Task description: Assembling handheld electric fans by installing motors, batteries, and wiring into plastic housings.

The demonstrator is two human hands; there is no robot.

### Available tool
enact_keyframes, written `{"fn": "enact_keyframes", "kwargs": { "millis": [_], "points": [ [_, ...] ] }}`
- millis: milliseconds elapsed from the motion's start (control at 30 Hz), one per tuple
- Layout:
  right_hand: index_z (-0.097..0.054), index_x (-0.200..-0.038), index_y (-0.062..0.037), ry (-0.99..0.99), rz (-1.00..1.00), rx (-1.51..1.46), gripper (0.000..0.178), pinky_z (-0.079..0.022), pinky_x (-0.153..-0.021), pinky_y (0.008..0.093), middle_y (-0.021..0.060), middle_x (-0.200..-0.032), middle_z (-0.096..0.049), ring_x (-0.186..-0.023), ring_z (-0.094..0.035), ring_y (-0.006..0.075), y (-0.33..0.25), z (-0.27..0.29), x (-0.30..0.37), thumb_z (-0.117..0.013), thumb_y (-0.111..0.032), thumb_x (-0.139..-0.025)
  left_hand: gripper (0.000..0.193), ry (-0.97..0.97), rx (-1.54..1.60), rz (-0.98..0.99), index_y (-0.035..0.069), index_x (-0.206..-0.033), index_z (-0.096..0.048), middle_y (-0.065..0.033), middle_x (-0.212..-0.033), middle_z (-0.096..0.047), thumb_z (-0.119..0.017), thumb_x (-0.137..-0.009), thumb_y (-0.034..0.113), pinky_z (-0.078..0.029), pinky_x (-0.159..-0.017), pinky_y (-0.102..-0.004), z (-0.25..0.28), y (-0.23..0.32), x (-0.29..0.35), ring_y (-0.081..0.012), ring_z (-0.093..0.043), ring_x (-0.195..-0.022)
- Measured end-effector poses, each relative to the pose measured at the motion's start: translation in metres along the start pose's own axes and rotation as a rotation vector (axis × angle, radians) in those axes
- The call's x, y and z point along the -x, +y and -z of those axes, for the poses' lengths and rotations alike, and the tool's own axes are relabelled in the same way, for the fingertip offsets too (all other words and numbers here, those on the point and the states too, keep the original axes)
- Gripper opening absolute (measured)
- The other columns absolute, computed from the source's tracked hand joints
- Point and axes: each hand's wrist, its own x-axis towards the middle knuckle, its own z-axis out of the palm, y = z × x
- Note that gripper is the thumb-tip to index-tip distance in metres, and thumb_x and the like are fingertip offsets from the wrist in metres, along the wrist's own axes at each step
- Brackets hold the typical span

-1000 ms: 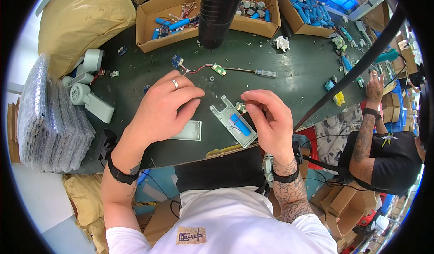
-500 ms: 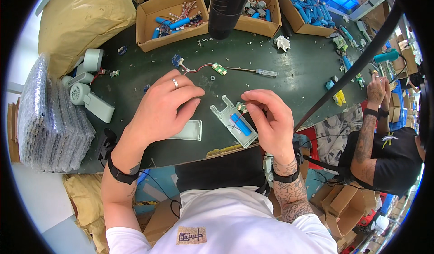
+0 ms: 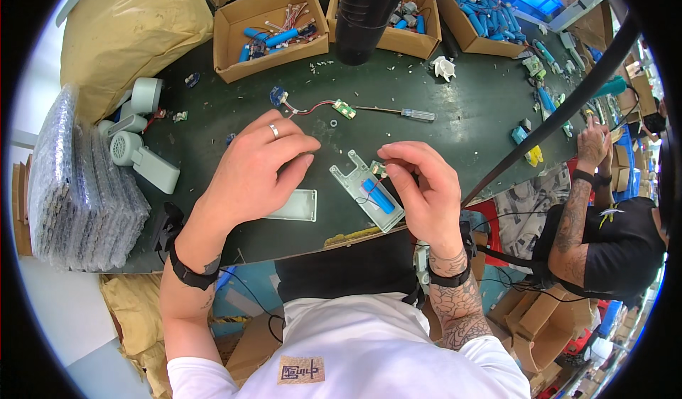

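Note:
My right hand [image 3: 428,189] pinches at the edge of a small green circuit board [image 3: 379,170] with thumb and forefinger. The board lies over a pale green plastic housing half [image 3: 347,177], which rests tilted on the bench. Inside that housing is a blue cylindrical battery [image 3: 379,196] with thin dark wires. My left hand [image 3: 259,165] hovers to the left, its fingers bent and the thumb apart from the forefinger, nothing visible between them. Partly under it lies a second pale housing piece [image 3: 302,206]. Beyond, a wired green board [image 3: 344,109] lies beside a screwdriver [image 3: 418,115].
Cardboard boxes [image 3: 226,52] of batteries and wired parts line the back. At left are bubble-wrap sleeves [image 3: 85,193] and small pale fans [image 3: 158,170]. A black cylinder [image 3: 366,23] hangs over the bench, and a dark cable [image 3: 543,129] crosses the right. A co-worker's hands [image 3: 593,143] work there.
Both my hands keep nearly the same place and pose, and the housing pieces have not moved. At the right, the co-worker's hands and arms have shifted slightly.

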Motion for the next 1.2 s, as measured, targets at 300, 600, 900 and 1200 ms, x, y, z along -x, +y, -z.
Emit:
{"fn": "enact_keyframes", "kwargs": {
  "millis": [300,600,900,1200],
  "points": [
    [-0.071,-0.114,-0.0008,-0.001,0.0,-0.006,0.023,-0.058,-0.078,0.0303,0.0125,-0.108,-0.073,-0.089,-0.072,0.0219,0.002,0.001,-0.001,-0.068,0.006,-0.093,0.019,-0.008,-0.012,0.013,0.001,-0.1,-0.074,-0.0103,-0.09,-0.069,-0.075,-0.081,-0.003,-0.052,-0.071,-0.0384,0.0,0.0,-0.002,-0.0294,-0.061,-0.082],
    [-0.071,-0.114,-0.001,-0.02,-0.006,-0.001,0.021,-0.058,-0.078,0.0307,0.0122,-0.107,-0.073,-0.088,-0.072,0.0217,0.001,0.001,0.002,-0.067,0.006,-0.094,0.019,-0.001,-0.011,0.025,0.003,-0.098,-0.073,-0.0084,-0.087,-0.067,-0.076,-0.08,-0.003,-0.053,-0.072,-0.0399,-0.001,0.002,0.001,-0.0293,-0.061,-0.083],
    [-0.072,-0.113,-0.0005,-0.04,-0.009,-0.013,0.02,-0.058,-0.076,0.0304,0.0117,-0.105,-0.074,-0.089,-0.073,0.0213,0.003,-0.001,-0.005,-0.066,0.005,-0.095,0.018,-0.001,-0.026,0.024,0.003,-0.098,-0.073,-0.0085,-0.087,-0.067,-0.075,-0.08,-0.002,-0.054,-0.073,-0.0394,0.0,-0.002,-0.001,-0.0292,-0.062,-0.083],
    [-0.071,-0.112,-0.0014,-0.025,0.058,0.048,0.018,-0.058,-0.076,0.0345,0.0128,-0.101,-0.07,-0.088,-0.071,0.0261,-0.009,0.01,-0.001,-0.072,0.0,-0.094,0.017,-0.007,0.045,0.036,0.001,-0.097,-0.071,-0.0158,-0.092,-0.069,-0.073,-0.081,-0.002,-0.053,-0.084,-0.0449,-0.003,0.016,-0.009,-0.0389,-0.064,-0.087]
  ]
}}
